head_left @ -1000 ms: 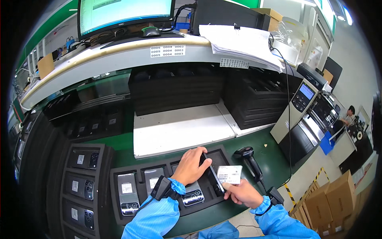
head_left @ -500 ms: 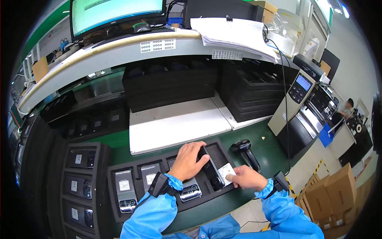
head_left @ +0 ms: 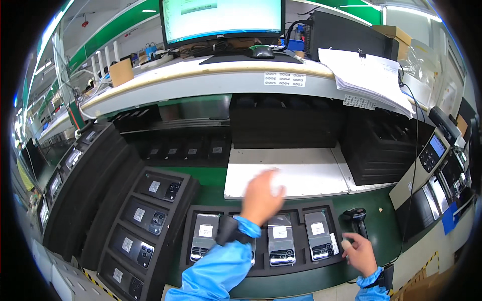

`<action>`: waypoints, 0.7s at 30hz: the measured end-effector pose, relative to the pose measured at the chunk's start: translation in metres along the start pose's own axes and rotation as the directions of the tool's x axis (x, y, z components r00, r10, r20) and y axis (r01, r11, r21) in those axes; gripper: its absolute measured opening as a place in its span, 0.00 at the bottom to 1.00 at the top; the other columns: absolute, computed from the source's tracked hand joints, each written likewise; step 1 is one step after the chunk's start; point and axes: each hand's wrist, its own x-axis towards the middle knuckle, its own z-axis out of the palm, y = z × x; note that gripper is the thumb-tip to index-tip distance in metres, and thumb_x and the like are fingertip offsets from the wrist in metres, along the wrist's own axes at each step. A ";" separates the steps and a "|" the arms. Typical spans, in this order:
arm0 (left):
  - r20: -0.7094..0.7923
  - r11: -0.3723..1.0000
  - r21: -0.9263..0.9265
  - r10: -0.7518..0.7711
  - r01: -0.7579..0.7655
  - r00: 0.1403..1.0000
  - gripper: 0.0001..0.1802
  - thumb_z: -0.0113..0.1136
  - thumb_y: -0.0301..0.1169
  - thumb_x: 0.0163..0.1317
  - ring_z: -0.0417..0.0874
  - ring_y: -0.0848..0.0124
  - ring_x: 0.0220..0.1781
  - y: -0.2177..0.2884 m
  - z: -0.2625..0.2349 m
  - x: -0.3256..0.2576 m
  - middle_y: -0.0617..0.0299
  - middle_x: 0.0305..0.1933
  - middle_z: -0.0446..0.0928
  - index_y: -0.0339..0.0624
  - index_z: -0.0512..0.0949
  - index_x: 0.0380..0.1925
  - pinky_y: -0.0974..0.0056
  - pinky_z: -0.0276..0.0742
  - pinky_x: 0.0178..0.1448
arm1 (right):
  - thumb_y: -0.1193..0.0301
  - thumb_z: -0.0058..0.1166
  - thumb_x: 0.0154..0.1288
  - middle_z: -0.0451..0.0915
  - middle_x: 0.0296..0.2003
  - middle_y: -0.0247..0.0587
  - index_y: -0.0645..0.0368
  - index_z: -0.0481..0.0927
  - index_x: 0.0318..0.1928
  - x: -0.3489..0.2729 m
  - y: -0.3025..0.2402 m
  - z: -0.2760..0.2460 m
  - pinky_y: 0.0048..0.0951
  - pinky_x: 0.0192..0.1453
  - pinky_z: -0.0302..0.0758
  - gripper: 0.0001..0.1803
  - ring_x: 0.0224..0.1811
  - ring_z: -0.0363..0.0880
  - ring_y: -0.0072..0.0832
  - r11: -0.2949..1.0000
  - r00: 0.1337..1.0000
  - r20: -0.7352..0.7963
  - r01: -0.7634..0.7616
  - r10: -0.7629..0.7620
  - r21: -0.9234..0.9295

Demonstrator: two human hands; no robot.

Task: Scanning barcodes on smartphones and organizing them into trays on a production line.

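Note:
My left hand, blurred by motion, hovers over the black foam tray and the front edge of the white board. Thumb and forefinger look apart, with nothing visible in them. At the tray's right end, my right hand has its thumb and forefinger slightly apart and appears to hold nothing. Beside its fingertips is a narrow white label, next to a dark phone in the rightmost slot. Another phone and a left-end phone lie labelled in their slots. My left forearm mostly hides one phone between them.
A handheld scanner lies right of the tray. On the left, a second foam tray holds several phones. Stacked black trays stand behind the board, beneath a shelf bearing a monitor. A label printer stands far right.
The view has swung left. The phone my left hand held tilted now lies flat in the rightmost slot. My left hand has lifted away; my right hand has let go of the white card-like piece.

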 end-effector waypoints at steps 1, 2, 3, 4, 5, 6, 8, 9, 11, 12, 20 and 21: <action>-0.160 0.994 -0.014 -0.107 0.106 0.981 0.21 0.65 0.33 0.60 0.81 0.51 0.58 -0.025 -0.008 0.013 0.50 0.54 0.80 0.38 0.78 0.53 0.52 0.75 0.64 | 0.71 0.61 0.67 0.82 0.21 0.37 0.64 0.84 0.51 0.000 0.013 0.004 0.24 0.22 0.71 0.15 0.21 0.77 0.17 0.998 1.000 -0.004 0.028 -0.028 0.055; -0.304 0.982 -0.058 -0.191 0.182 0.933 0.17 0.66 0.29 0.58 0.81 0.49 0.53 -0.059 -0.022 0.026 0.49 0.50 0.80 0.37 0.78 0.47 0.53 0.77 0.58 | 0.73 0.61 0.67 0.78 0.20 0.32 0.64 0.85 0.49 0.002 0.029 0.012 0.20 0.25 0.68 0.12 0.22 0.72 0.13 0.981 0.979 -0.054 0.196 -0.195 0.006; -0.386 0.949 -0.119 -0.316 0.293 0.867 0.15 0.64 0.29 0.59 0.81 0.49 0.49 -0.088 -0.032 0.036 0.49 0.46 0.79 0.39 0.78 0.46 0.52 0.77 0.54 | 0.73 0.61 0.67 0.78 0.20 0.32 0.64 0.85 0.49 0.000 0.033 0.018 0.20 0.25 0.68 0.12 0.22 0.72 0.13 0.982 0.980 -0.057 0.191 -0.189 0.018; -0.443 0.921 -0.073 -0.373 0.382 0.815 0.15 0.62 0.29 0.60 0.80 0.48 0.48 -0.119 -0.035 0.041 0.46 0.46 0.78 0.39 0.77 0.47 0.50 0.76 0.54 | 0.73 0.60 0.67 0.77 0.21 0.30 0.64 0.85 0.48 -0.003 0.034 0.027 0.19 0.25 0.65 0.11 0.22 0.70 0.12 0.974 0.970 -0.141 0.209 -0.196 0.082; -0.444 0.865 -0.005 -0.451 0.501 0.774 0.18 0.61 0.33 0.59 0.79 0.44 0.50 -0.139 -0.039 0.043 0.42 0.50 0.77 0.42 0.76 0.50 0.48 0.75 0.58 | 0.74 0.60 0.68 0.75 0.21 0.28 0.65 0.85 0.48 -0.003 0.034 0.034 0.19 0.26 0.63 0.11 0.22 0.67 0.11 0.961 0.954 -0.220 0.238 -0.205 0.139; -0.386 0.793 0.066 -0.539 0.605 0.749 0.21 0.60 0.37 0.60 0.78 0.42 0.53 -0.150 -0.041 0.047 0.39 0.53 0.75 0.46 0.76 0.54 0.46 0.74 0.61 | 0.74 0.59 0.70 0.73 0.22 0.24 0.65 0.85 0.46 -0.002 0.049 0.042 0.18 0.26 0.61 0.09 0.23 0.65 0.10 0.929 0.923 -0.318 0.296 -0.218 0.222; -0.295 0.625 0.268 -0.672 0.734 0.679 0.28 0.56 0.47 0.61 0.75 0.38 0.60 -0.164 -0.032 0.055 0.37 0.59 0.73 0.57 0.74 0.63 0.42 0.71 0.66 | 0.75 0.56 0.72 0.73 0.24 0.23 0.64 0.83 0.45 -0.005 0.061 0.051 0.17 0.28 0.61 0.06 0.25 0.66 0.10 0.901 0.887 -0.418 0.333 -0.199 0.279; -0.263 0.531 0.392 -0.718 0.751 0.644 0.32 0.53 0.52 0.62 0.73 0.38 0.64 -0.172 -0.024 0.059 0.37 0.63 0.72 0.64 0.71 0.67 0.40 0.69 0.67 | 0.75 0.55 0.72 0.72 0.25 0.23 0.64 0.81 0.45 -0.008 0.065 0.050 0.16 0.29 0.61 0.06 0.26 0.67 0.10 0.897 0.879 -0.436 0.336 -0.191 0.285; -0.241 0.505 0.525 -0.684 0.685 0.689 0.31 0.52 0.60 0.63 0.71 0.40 0.66 -0.190 -0.015 0.059 0.38 0.62 0.71 0.70 0.74 0.66 0.39 0.67 0.68 | 0.76 0.54 0.72 0.73 0.25 0.24 0.64 0.80 0.46 -0.006 0.070 0.049 0.17 0.29 0.62 0.06 0.25 0.68 0.11 0.888 0.869 -0.462 0.343 -0.176 0.307; -0.265 0.488 0.533 -0.680 0.692 0.684 0.30 0.52 0.60 0.64 0.71 0.40 0.65 -0.196 -0.010 0.061 0.38 0.62 0.71 0.69 0.76 0.64 0.39 0.67 0.68 | 0.76 0.54 0.72 0.74 0.25 0.24 0.64 0.80 0.47 -0.005 0.071 0.048 0.17 0.30 0.62 0.07 0.26 0.68 0.11 0.883 0.876 -0.450 0.341 -0.174 0.322; -0.430 0.489 0.400 -0.646 0.775 0.630 0.31 0.62 0.58 0.60 0.74 0.33 0.57 -0.188 -0.018 0.085 0.27 0.54 0.69 0.45 0.82 0.52 0.40 0.72 0.63 | 0.77 0.55 0.71 0.75 0.25 0.26 0.64 0.81 0.44 -0.008 0.072 0.049 0.17 0.30 0.65 0.05 0.26 0.70 0.11 0.873 0.896 -0.424 0.305 -0.128 0.381; -0.509 0.525 0.344 -0.592 0.778 0.625 0.30 0.63 0.57 0.60 0.75 0.32 0.55 -0.192 -0.026 0.088 0.26 0.54 0.69 0.45 0.82 0.51 0.42 0.72 0.63 | 0.77 0.55 0.71 0.75 0.25 0.26 0.64 0.81 0.44 -0.007 0.074 0.051 0.17 0.30 0.65 0.05 0.26 0.70 0.11 0.864 0.898 -0.423 0.308 -0.125 0.399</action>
